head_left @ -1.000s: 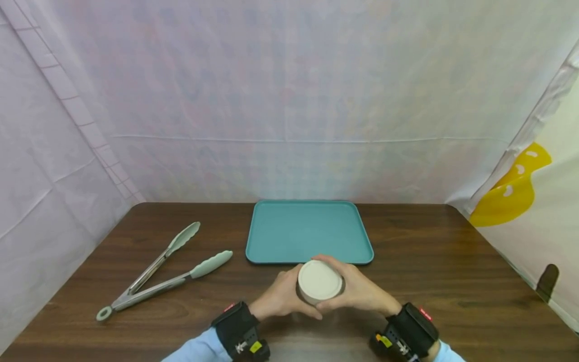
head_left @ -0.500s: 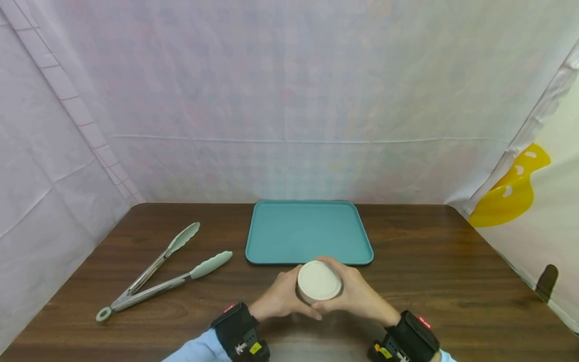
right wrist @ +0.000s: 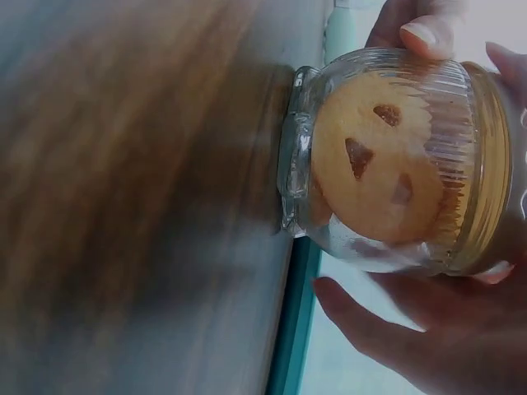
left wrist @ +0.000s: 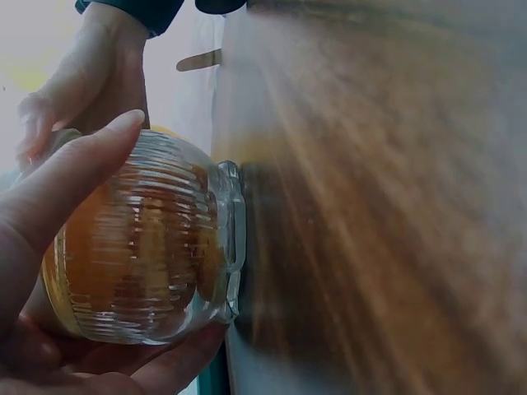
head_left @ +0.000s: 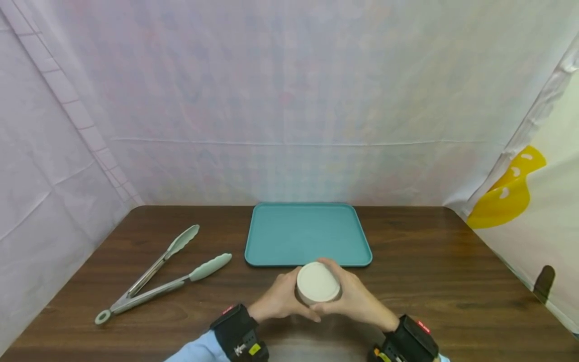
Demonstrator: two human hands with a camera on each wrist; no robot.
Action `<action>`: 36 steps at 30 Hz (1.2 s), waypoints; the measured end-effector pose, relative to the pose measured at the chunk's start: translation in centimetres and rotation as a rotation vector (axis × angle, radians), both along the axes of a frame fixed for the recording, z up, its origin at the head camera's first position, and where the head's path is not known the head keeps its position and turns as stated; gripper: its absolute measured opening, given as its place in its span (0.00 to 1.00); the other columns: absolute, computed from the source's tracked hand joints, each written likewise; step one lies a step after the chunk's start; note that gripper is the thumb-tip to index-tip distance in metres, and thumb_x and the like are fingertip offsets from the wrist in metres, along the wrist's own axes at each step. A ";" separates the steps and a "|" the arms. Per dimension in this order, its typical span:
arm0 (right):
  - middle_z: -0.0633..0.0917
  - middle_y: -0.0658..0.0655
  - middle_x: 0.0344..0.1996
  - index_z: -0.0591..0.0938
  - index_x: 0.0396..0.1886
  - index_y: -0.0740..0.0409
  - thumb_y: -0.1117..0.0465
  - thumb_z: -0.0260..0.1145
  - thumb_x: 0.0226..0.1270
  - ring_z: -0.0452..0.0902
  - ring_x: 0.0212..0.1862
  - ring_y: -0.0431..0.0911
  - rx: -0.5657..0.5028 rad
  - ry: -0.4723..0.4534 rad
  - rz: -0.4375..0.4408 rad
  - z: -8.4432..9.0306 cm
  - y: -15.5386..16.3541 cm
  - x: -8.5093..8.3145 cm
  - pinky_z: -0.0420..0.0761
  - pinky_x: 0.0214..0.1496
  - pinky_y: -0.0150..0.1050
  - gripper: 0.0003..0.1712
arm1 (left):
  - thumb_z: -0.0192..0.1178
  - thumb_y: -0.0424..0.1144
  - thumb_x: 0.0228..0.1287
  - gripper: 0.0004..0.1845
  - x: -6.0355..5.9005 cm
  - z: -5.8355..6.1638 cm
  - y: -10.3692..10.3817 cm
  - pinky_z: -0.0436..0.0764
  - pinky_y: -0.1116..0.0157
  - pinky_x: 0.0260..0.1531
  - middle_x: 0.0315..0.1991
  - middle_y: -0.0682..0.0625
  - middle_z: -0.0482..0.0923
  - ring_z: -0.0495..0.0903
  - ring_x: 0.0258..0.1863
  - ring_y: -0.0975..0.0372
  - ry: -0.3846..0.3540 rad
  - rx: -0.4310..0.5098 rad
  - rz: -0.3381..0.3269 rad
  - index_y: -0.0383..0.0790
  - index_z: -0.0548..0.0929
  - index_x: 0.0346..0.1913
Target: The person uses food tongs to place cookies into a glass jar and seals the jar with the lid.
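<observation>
A ribbed glass jar (head_left: 318, 284) with a round white lid stands on the brown table, just in front of the teal tray (head_left: 307, 234). My left hand (head_left: 281, 300) grips the jar's left side, fingers curled round the glass (left wrist: 156, 247). From the right, my right hand (head_left: 357, 300) holds the jar's upper part near the lid. The right wrist view shows the jar (right wrist: 387, 156) holds a round orange cookie (right wrist: 375, 177) with a cut-out face. Its base rests on the table.
Metal tongs (head_left: 158, 274) with pale green tips lie open on the table to the left. The teal tray has nothing on it. Pale cloth walls surround the table, with a yellow shape (head_left: 511, 193) on the right one.
The jar and both hands stay in place. My right wrist has drawn slightly nearer to me, and the view has tilted a little.
</observation>
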State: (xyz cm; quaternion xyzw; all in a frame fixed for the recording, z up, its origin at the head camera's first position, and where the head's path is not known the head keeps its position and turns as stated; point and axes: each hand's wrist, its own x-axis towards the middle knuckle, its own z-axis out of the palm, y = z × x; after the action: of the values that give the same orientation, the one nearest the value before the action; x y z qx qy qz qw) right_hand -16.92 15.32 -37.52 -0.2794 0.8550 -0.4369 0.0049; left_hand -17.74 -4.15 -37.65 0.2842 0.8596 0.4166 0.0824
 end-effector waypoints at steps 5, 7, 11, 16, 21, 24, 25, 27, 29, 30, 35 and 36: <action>0.71 0.65 0.55 0.43 0.69 0.55 0.52 0.76 0.37 0.69 0.54 0.56 -0.058 -0.174 0.016 -0.1 0.5 0.3 0.72 0.49 0.48 0.65 | 0.76 0.45 0.31 0.47 -0.2 -0.1 0.2 0.68 0.56 0.50 0.51 0.46 0.73 0.72 0.49 0.55 0.004 -0.014 -0.015 0.38 0.65 0.60; 0.70 0.66 0.55 0.44 0.69 0.58 0.52 0.76 0.36 0.69 0.54 0.57 -0.048 -0.163 0.014 -0.2 0.7 0.4 0.71 0.50 0.50 0.65 | 0.75 0.43 0.32 0.48 -0.2 -0.1 0.3 0.69 0.57 0.51 0.52 0.45 0.72 0.72 0.51 0.54 -0.019 0.004 -0.034 0.37 0.64 0.61; 0.72 0.65 0.53 0.56 0.64 0.65 0.49 0.76 0.36 0.70 0.53 0.57 0.000 -0.074 0.001 -0.4 1.1 0.4 0.71 0.49 0.50 0.58 | 0.75 0.41 0.33 0.49 -0.3 -0.1 0.2 0.68 0.59 0.53 0.56 0.44 0.69 0.69 0.54 0.54 -0.073 0.040 -0.083 0.37 0.61 0.62; 0.74 0.61 0.52 0.62 0.61 0.62 0.47 0.75 0.37 0.72 0.51 0.55 0.022 -0.017 -0.019 -0.5 1.4 0.5 0.72 0.48 0.48 0.52 | 0.76 0.41 0.32 0.49 -0.5 0.0 0.3 0.67 0.58 0.55 0.56 0.44 0.69 0.69 0.55 0.53 -0.026 0.031 -0.106 0.36 0.62 0.62; 0.73 0.62 0.53 0.60 0.61 0.61 0.49 0.77 0.34 0.70 0.53 0.57 -0.015 -0.056 -0.033 -0.3 1.5 0.9 0.71 0.49 0.52 0.54 | 0.76 0.41 0.31 0.48 -0.7 0.0 0.7 0.67 0.57 0.54 0.55 0.44 0.70 0.69 0.54 0.53 0.002 0.031 -0.093 0.37 0.64 0.61; 0.73 0.62 0.52 0.61 0.60 0.62 0.49 0.77 0.32 0.71 0.52 0.57 -0.012 -0.046 -0.061 -0.3 1.7 1.0 0.71 0.49 0.52 0.54 | 0.76 0.41 0.30 0.48 -0.8 0.0 1.2 0.68 0.58 0.54 0.54 0.44 0.70 0.70 0.54 0.54 0.007 0.036 -0.091 0.38 0.65 0.60; 0.73 0.62 0.52 0.62 0.59 0.62 0.49 0.77 0.32 0.71 0.51 0.57 -0.007 -0.037 -0.072 -0.3 1.9 1.0 0.71 0.49 0.52 0.53 | 0.76 0.42 0.30 0.48 -0.8 0.0 1.5 0.68 0.59 0.54 0.54 0.45 0.70 0.70 0.54 0.54 0.008 0.038 -0.091 0.38 0.65 0.60; 0.73 0.62 0.51 0.63 0.59 0.62 0.49 0.77 0.33 0.71 0.51 0.57 -0.001 -0.027 -0.087 -0.2 2.4 1.0 0.71 0.48 0.51 0.52 | 0.76 0.41 0.31 0.48 -1.0 0.0 2.1 0.68 0.60 0.54 0.54 0.45 0.71 0.70 0.54 0.55 0.015 0.046 -0.099 0.38 0.64 0.61; 0.73 0.62 0.51 0.63 0.59 0.61 0.49 0.77 0.34 0.71 0.51 0.57 0.000 -0.019 -0.093 -0.1 3.2 0.9 0.71 0.47 0.51 0.52 | 0.76 0.41 0.30 0.48 -1.1 0.1 2.9 0.68 0.62 0.54 0.54 0.46 0.71 0.70 0.54 0.56 0.026 0.053 -0.102 0.39 0.64 0.61; 0.73 0.63 0.51 0.63 0.59 0.61 0.50 0.77 0.34 0.70 0.51 0.58 -0.001 -0.018 -0.092 0.0 3.6 0.9 0.72 0.47 0.51 0.51 | 0.76 0.41 0.30 0.48 -1.2 0.1 3.4 0.68 0.62 0.54 0.55 0.46 0.71 0.70 0.54 0.56 0.032 0.058 -0.105 0.39 0.64 0.61; 0.71 0.62 0.54 0.62 0.60 0.59 0.52 0.76 0.37 0.68 0.54 0.58 -0.041 -0.063 -0.128 0.8 6.5 0.6 0.70 0.49 0.51 0.50 | 0.77 0.40 0.29 0.48 -2.0 0.8 6.4 0.67 0.63 0.54 0.55 0.47 0.71 0.70 0.53 0.59 0.064 0.070 -0.116 0.41 0.65 0.60; 0.71 0.62 0.55 0.61 0.60 0.59 0.53 0.76 0.38 0.67 0.54 0.58 -0.044 -0.067 -0.141 1.0 7.1 0.5 0.71 0.50 0.51 0.49 | 0.77 0.40 0.29 0.47 -2.3 1.0 7.0 0.67 0.64 0.54 0.55 0.47 0.71 0.70 0.54 0.59 0.071 0.071 -0.120 0.41 0.65 0.60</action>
State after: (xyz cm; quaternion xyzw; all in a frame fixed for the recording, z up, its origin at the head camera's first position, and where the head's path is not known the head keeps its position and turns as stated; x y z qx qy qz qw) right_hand -16.39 22.43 -36.55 -0.2035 0.8621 -0.4641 -0.0035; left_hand -20.01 2.89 -36.69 0.3526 0.8281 0.4306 0.0665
